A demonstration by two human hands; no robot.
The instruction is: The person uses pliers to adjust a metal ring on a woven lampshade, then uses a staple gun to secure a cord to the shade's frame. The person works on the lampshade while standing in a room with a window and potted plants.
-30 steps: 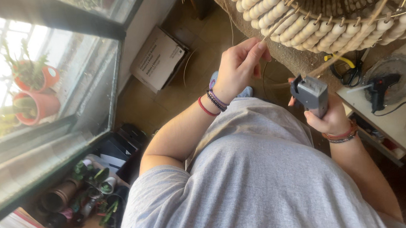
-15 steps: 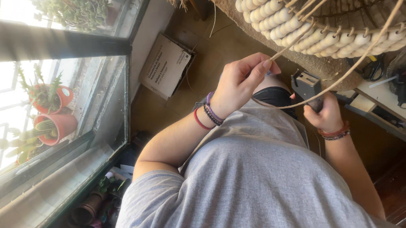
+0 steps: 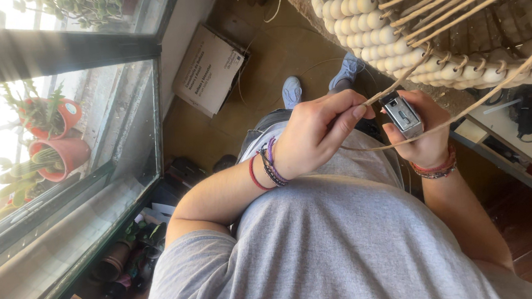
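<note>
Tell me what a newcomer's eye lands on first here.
The big woven structure of pale wooden beads and cane strands fills the upper right. Just below it, the left hand pinches one thin cane strand while the right hand grips a small grey metal tool. Red flowerpots with green plants sit behind the window at left.

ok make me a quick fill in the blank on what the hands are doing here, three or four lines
1. The left hand pinches a thin cane strand that runs up to the ______ woven piece overhead.
2. The right hand holds a small ______ tool of metal.
3. Both wrists wear ______.
4. On the floor by the window lies a flat ______ box.

Missing words: beaded; grey; bracelets; cardboard
</note>
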